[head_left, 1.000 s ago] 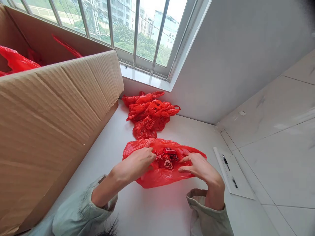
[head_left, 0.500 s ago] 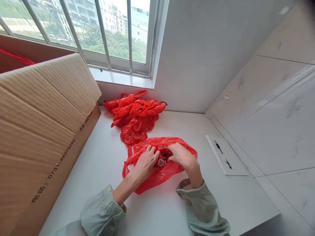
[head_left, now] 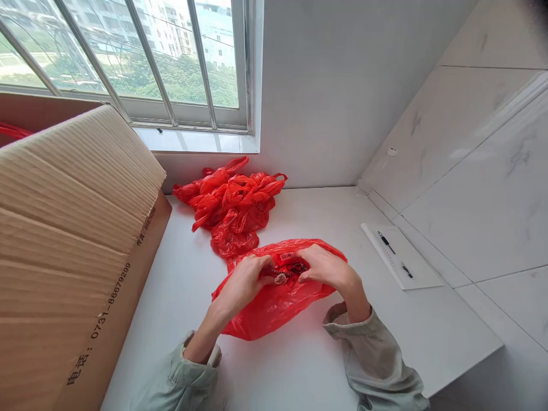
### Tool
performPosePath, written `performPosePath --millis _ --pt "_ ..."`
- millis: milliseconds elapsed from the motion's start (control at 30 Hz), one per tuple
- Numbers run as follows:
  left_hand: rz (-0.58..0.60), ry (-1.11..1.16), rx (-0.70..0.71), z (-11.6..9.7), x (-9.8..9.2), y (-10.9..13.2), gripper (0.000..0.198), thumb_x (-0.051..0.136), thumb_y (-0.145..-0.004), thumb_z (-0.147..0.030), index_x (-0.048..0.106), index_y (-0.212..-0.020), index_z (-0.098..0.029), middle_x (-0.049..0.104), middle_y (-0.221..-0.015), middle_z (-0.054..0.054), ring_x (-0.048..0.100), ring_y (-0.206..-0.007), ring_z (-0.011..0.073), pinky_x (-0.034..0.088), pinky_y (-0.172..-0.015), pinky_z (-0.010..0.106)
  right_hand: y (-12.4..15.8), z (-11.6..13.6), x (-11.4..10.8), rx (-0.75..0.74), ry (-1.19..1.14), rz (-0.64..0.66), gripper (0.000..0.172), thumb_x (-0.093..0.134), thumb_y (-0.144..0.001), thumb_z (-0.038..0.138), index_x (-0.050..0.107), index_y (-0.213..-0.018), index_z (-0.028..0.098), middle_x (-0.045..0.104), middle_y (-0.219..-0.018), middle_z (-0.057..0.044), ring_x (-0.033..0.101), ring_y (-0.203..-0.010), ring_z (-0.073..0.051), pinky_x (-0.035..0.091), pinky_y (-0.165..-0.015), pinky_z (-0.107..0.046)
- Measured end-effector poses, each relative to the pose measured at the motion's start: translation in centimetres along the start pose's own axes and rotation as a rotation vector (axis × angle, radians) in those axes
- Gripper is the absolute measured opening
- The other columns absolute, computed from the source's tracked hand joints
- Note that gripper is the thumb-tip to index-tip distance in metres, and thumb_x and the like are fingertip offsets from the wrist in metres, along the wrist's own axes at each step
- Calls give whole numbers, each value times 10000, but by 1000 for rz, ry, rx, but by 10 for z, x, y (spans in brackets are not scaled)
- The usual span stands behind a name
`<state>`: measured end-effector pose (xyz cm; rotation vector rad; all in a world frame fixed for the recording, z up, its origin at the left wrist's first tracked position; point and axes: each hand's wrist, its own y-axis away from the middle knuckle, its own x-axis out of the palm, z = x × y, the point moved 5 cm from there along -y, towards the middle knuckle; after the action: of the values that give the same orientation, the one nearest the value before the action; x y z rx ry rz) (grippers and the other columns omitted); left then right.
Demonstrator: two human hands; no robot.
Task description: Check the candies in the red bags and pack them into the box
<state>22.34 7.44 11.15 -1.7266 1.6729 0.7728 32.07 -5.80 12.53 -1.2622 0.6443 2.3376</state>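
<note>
A red plastic bag (head_left: 274, 311) lies on the white tabletop with its mouth spread toward me. Inside it are small red and dark snack packets (head_left: 286, 273) with pale printed lettering. My left hand (head_left: 246, 279) reaches over the bag's left rim, thumb and curved fingers apart beside the packets. From the right, my right hand (head_left: 327, 267) dips into the mouth, its thumb and fingers also parted around the packets' right side. Some fingertips are hidden among the plastic and packets.
A heap of red plastic bags (head_left: 235, 200) lies behind, below the barred window (head_left: 171, 63). A large open cardboard box (head_left: 77, 228) takes up the left side. At the right, a white notepad (head_left: 402, 257) carries a black pen (head_left: 386, 242) and its cap (head_left: 407, 272).
My left hand has turned and drawn back slightly left, its thumb now showing apart from the fingers. My right hand has shifted a little right. The camera view has moved slightly.
</note>
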Motion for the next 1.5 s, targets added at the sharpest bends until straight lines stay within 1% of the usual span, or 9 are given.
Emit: performPosePath --millis 100,200,367,600,733,967,1067,1267,1500 --pt "-20 60 -32 -2 -9 2 70 519 -837 -201 562 -782 -190 630 -769 -12 548 -705 160 370 -612 252 -2 13 0 -184 -142 57 69 633 -820 222 694 -849 208 645 -762 8 543 -724 -155 387 -650 -262" --pt "-41 148 -80 -3 -18 6 73 528 -841 -222 587 -816 -188 651 -780 -14 568 -696 157 395 -615 252 -2 20 -2 -294 -277 90 150 550 -880 208 691 -831 198 660 -768 21 542 -697 -124 379 -646 -242" --pt "-33 290 -53 -8 -22 10 92 630 -804 -250 588 -859 -189 667 -829 -15 597 -740 160 430 -651 250 0 19 -5 -242 -298 45 163 549 -876 189 706 -834 202 669 -750 29 523 -667 -112 364 -635 -233" --pt "-99 185 -63 -13 -19 9 59 609 -778 -233 575 -776 -185 602 -681 -36 516 -610 132 368 -554 232 3 28 -9 -298 -321 23 160 549 -887 190 657 -769 186 630 -720 31 510 -649 -105 363 -625 -224" --pt "-187 243 -108 -13 -24 10 84 629 -747 -259 609 -781 -184 640 -688 -25 566 -629 145 408 -568 230 4 31 -12 -284 -407 -8 150 553 -916 259 658 -834 190 627 -751 30 503 -643 -102 364 -612 -218" --pt "-229 337 -101 -16 -22 10 138 661 -748 -309 628 -803 -187 688 -732 -5 636 -683 172 474 -609 239 7 33 -14 -306 -444 -56 216 525 -941 298 636 -791 188 604 -718 35 484 -618 -94 348 -593 -216" --pt "-223 255 -41 -18 -20 9 139 587 -812 -257 595 -942 -211 686 -790 -14 643 -716 162 491 -654 246 9 28 -18 -263 -389 -91 233 493 -953 319 646 -821 204 628 -749 28 506 -639 -104 349 -607 -220" --pt "-141 -162 7 -12 -7 9 203 414 -859 -85 461 -1009 -213 627 -855 17 611 -755 170 461 -662 272 18 6 -39 74 -34 -318 241 473 -943 333 623 -785 230 574 -644 23 447 -569 -127 287 -571 -250" --pt "-15 -388 16 -18 18 9 287 314 -769 50 453 -804 -199 525 -820 31 487 -744 200 377 -627 304 17 4 -31 138 175 -157 233 464 -938 243 600 -750 224 530 -609 2 442 -562 -136 266 -571 -262"
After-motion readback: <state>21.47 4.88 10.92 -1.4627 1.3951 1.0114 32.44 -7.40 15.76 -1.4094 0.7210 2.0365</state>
